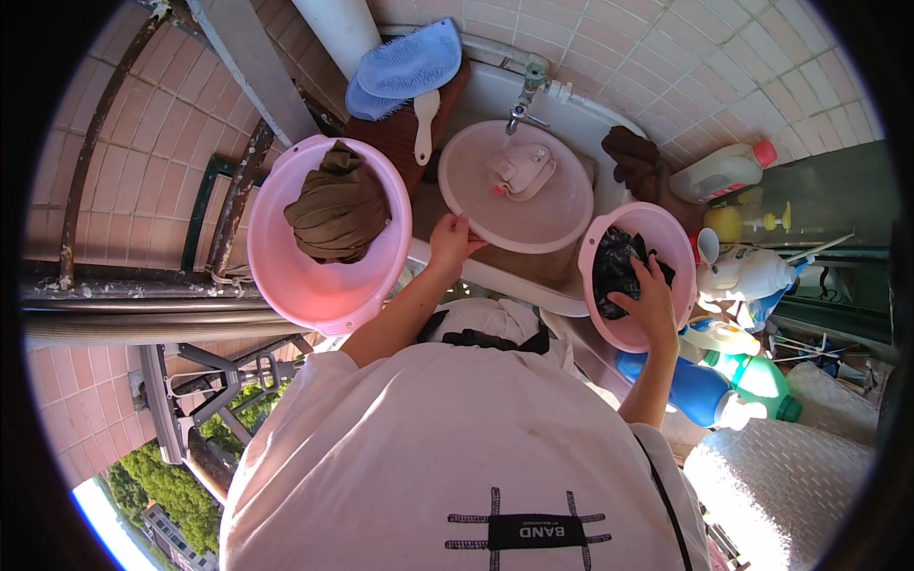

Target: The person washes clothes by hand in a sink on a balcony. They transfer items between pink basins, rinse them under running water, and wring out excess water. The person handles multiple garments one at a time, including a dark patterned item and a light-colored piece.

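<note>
In the sink sits a pale pink basin (464, 178) of cloudy water, with a light pink cloth item (525, 170) in it. My left hand (451, 246) grips this basin's near-left rim, thumb on top and fingers below. To the right, a smaller pink basin (682, 268) holds a bunched black cloth (620, 268). My right hand (651, 289) reaches into it with fingers spread on the cloth; whether they grip it is unclear. Left of the sink, a larger pink basin (285, 260) contains a crumpled olive-brown garment (339, 210).
A metal tap (530, 93) stands over the white sink (493, 275). Blue bristled scrub pads (410, 64) and a white-handled brush (425, 128) lie on a brown board. Brown cloth (630, 160) hangs over the sink's right rim. Bottles, including a blue one (685, 389), crowd the right side.
</note>
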Action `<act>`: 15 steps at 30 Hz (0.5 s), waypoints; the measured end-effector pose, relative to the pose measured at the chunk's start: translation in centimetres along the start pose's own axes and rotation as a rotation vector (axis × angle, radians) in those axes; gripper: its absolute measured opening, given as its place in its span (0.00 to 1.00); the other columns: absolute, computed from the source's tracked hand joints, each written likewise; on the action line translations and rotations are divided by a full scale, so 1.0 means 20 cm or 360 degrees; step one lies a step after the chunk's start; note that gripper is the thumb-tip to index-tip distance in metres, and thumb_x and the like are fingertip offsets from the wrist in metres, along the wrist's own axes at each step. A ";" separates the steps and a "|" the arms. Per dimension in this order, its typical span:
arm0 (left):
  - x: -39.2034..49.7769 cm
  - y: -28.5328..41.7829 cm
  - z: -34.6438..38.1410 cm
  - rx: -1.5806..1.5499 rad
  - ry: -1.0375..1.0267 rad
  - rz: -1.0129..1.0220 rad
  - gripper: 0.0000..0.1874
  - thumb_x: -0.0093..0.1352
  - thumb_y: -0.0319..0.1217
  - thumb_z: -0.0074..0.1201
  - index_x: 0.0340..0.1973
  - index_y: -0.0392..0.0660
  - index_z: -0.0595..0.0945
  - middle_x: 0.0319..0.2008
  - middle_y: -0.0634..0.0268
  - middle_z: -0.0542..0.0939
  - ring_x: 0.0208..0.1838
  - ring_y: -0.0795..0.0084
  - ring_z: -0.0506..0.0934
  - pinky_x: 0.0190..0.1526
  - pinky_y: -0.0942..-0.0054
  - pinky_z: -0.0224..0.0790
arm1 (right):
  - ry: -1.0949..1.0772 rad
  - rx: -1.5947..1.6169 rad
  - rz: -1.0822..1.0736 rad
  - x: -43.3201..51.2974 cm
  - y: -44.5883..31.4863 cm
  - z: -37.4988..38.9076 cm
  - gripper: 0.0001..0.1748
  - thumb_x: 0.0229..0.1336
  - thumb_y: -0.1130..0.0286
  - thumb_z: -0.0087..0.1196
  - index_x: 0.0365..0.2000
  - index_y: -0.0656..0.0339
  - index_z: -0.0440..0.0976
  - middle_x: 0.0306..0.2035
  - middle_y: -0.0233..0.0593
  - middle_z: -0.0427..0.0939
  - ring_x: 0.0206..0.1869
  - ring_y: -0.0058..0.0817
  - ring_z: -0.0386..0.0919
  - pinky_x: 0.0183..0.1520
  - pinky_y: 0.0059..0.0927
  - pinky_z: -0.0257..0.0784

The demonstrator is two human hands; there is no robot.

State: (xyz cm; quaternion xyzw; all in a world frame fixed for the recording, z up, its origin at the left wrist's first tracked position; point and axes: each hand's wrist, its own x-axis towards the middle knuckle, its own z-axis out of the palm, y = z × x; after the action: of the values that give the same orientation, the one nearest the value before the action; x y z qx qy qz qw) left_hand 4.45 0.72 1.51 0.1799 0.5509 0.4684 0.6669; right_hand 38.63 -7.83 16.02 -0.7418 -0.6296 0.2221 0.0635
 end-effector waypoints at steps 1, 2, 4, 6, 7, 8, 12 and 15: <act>0.00 0.00 0.00 0.0009 0.0000 0.0005 0.13 0.81 0.37 0.44 0.42 0.37 0.72 0.37 0.53 0.81 0.36 0.64 0.83 0.42 0.66 0.84 | 0.0001 -0.0008 -0.0009 0.00 0.00 0.00 0.47 0.42 0.62 0.76 0.65 0.59 0.70 0.71 0.66 0.60 0.67 0.63 0.67 0.69 0.53 0.63; 0.00 0.00 0.00 0.0003 -0.0001 0.0003 0.13 0.81 0.36 0.44 0.42 0.37 0.72 0.37 0.53 0.81 0.36 0.64 0.83 0.43 0.66 0.84 | 0.0004 -0.0009 -0.0013 0.00 0.00 0.00 0.47 0.42 0.62 0.76 0.65 0.59 0.71 0.71 0.66 0.60 0.67 0.63 0.67 0.69 0.53 0.63; 0.01 -0.01 -0.01 0.0009 -0.0007 0.0007 0.13 0.81 0.36 0.44 0.42 0.37 0.72 0.37 0.53 0.81 0.36 0.64 0.83 0.43 0.66 0.84 | 0.0011 -0.0008 -0.0022 0.00 0.00 0.00 0.47 0.41 0.62 0.76 0.64 0.59 0.71 0.71 0.67 0.60 0.66 0.63 0.67 0.69 0.52 0.64; 0.01 -0.01 -0.01 0.0016 -0.0008 0.0004 0.13 0.81 0.36 0.44 0.42 0.37 0.72 0.38 0.53 0.81 0.37 0.64 0.83 0.43 0.66 0.84 | 0.0020 0.0003 -0.0025 0.00 0.00 0.00 0.46 0.41 0.63 0.76 0.64 0.60 0.71 0.70 0.68 0.60 0.66 0.64 0.68 0.68 0.52 0.65; 0.02 -0.01 -0.01 0.0020 -0.0008 0.0003 0.13 0.81 0.36 0.44 0.42 0.37 0.72 0.38 0.53 0.81 0.37 0.63 0.83 0.44 0.66 0.84 | 0.0025 0.0006 -0.0044 0.00 0.00 0.00 0.46 0.41 0.63 0.76 0.63 0.60 0.72 0.70 0.68 0.61 0.66 0.65 0.68 0.68 0.52 0.65; 0.02 -0.01 -0.01 0.0015 -0.0007 -0.0004 0.13 0.81 0.36 0.44 0.43 0.36 0.72 0.38 0.53 0.81 0.37 0.63 0.83 0.44 0.66 0.84 | 0.0030 0.0015 -0.0058 0.01 0.01 0.00 0.46 0.41 0.63 0.76 0.63 0.60 0.72 0.70 0.69 0.61 0.65 0.65 0.69 0.68 0.52 0.65; 0.02 -0.02 -0.01 0.0006 -0.0001 -0.0019 0.14 0.81 0.36 0.43 0.44 0.36 0.72 0.39 0.52 0.81 0.38 0.63 0.83 0.44 0.66 0.84 | 0.0050 0.0017 -0.0070 0.01 0.01 0.01 0.46 0.40 0.64 0.77 0.63 0.61 0.72 0.69 0.70 0.62 0.65 0.65 0.69 0.67 0.52 0.66; 0.02 -0.02 -0.01 0.0016 -0.0003 -0.0029 0.14 0.81 0.36 0.43 0.45 0.35 0.72 0.40 0.52 0.81 0.39 0.62 0.84 0.44 0.66 0.84 | 0.0048 0.0009 -0.0073 0.01 0.01 0.01 0.46 0.40 0.64 0.77 0.62 0.62 0.72 0.69 0.70 0.62 0.65 0.65 0.69 0.68 0.51 0.66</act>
State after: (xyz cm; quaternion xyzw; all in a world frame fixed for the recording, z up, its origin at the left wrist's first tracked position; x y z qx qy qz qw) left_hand 4.32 0.87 0.90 0.1786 0.5541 0.4594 0.6708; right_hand 38.70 -7.64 15.80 -0.7302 -0.6448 0.2112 0.0802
